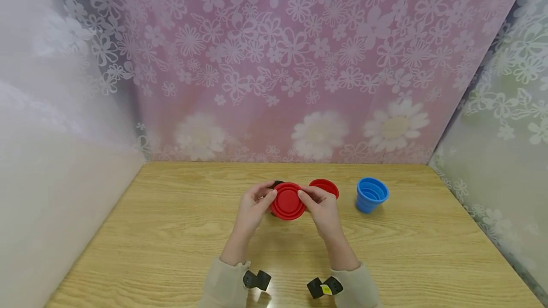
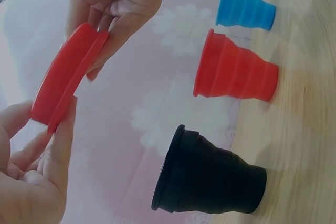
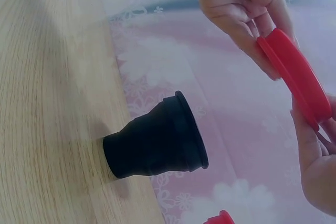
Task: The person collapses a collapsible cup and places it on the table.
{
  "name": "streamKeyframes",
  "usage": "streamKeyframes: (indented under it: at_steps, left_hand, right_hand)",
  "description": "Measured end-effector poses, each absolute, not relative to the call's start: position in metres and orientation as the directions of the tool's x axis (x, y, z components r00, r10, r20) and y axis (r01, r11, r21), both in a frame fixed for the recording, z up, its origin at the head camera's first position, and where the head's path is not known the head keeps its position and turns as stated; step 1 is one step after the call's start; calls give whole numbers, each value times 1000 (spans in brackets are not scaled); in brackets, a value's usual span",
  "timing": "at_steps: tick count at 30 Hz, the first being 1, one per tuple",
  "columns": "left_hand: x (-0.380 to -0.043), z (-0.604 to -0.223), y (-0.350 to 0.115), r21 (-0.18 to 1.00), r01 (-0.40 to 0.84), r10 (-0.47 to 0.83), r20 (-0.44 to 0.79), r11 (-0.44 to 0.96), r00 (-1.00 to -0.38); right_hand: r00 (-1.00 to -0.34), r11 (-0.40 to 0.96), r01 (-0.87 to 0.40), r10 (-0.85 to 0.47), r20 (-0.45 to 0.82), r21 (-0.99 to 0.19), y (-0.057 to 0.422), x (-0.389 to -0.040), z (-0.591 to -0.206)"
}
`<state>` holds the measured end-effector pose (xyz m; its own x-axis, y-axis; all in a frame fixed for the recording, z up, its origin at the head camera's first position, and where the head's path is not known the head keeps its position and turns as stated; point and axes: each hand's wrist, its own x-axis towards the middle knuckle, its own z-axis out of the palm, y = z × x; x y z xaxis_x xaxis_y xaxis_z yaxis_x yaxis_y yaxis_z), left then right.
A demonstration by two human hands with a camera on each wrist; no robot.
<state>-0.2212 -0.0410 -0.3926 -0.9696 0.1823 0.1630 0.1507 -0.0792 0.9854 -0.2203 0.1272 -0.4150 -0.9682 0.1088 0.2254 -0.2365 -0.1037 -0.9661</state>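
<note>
Pinched by left hand [image 1: 250, 210] and right hand [image 1: 325, 212], the flattened red cup [image 1: 288, 202] is steadied — presumably — from opposite edges.

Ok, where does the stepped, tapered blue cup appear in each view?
Head: the stepped, tapered blue cup, right of centre, below the middle.
Left wrist: the blue cup, upper right.
Right wrist: not in the picture.
Shared landmark: the collapsed round red cup, in all three.

- Table [image 1: 150, 232]: pale wood, grain running crosswise.
- Back curtain [image 1: 274, 80]: pink, white-flowered, big daisies [image 1: 395, 126] low down (the left one hazy).
- Left curtain [image 1: 77, 156]: whitish, shiny.
- Right curtain [image 1: 509, 146]: pale, white-flowered, greenish in patches.
- Light: glare on the table's near part.
</note>
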Motion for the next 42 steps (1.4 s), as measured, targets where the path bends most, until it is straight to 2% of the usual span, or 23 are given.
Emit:
streamKeyframes:
  at_steps: [6,30,42]
  left_hand:
    - [-222,-394,-44,989,134,200,145,-68,-969]
    - [-221,-392,-44,987,157,203,163,-47,-965]
    - [-235,-414,-43,984,179,158,180,-21,-971]
  right_hand:
    - [-970,-83,-208,145,195,-975,129,-221,-417]
    - [-972,-81,-206,129,194,-975,128,-223,-416]
    - [-977,-30,-195,99,191,-980,129,-223,-414]
